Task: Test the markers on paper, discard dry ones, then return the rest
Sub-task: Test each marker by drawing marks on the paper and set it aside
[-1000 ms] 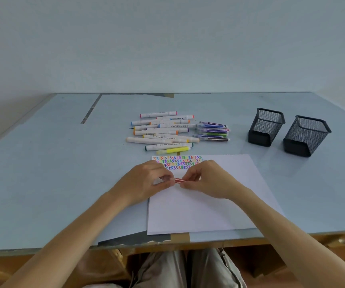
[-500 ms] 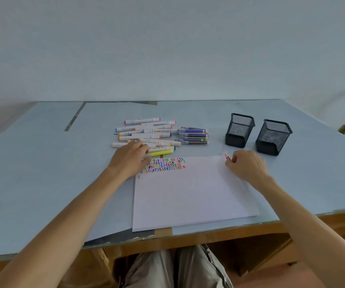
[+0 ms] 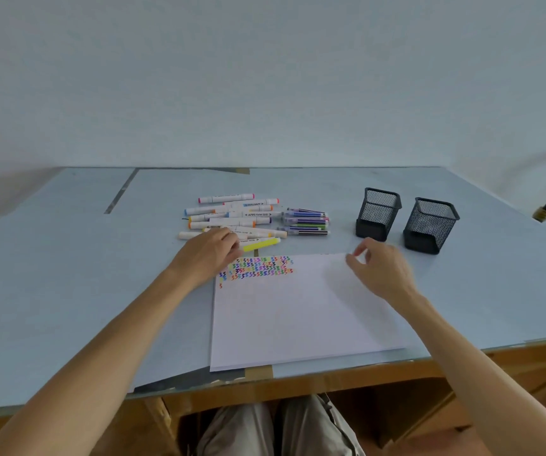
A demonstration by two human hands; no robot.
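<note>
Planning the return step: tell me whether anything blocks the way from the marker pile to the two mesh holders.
Nothing visible does. Bare table lies between the marker pile and the left mesh holder; the right mesh holder stands beside it. Both look empty.

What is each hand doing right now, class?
Left hand: reaching into the markers; whether it grips one cannot be told.
Right hand: open, empty, above the paper.

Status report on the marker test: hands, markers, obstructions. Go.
Left hand on the marker pile, grip hidden. Right hand empty, fingers loose, above the paper. Test squiggles fill the sheet's top left. Both mesh cups unobstructed.
</note>
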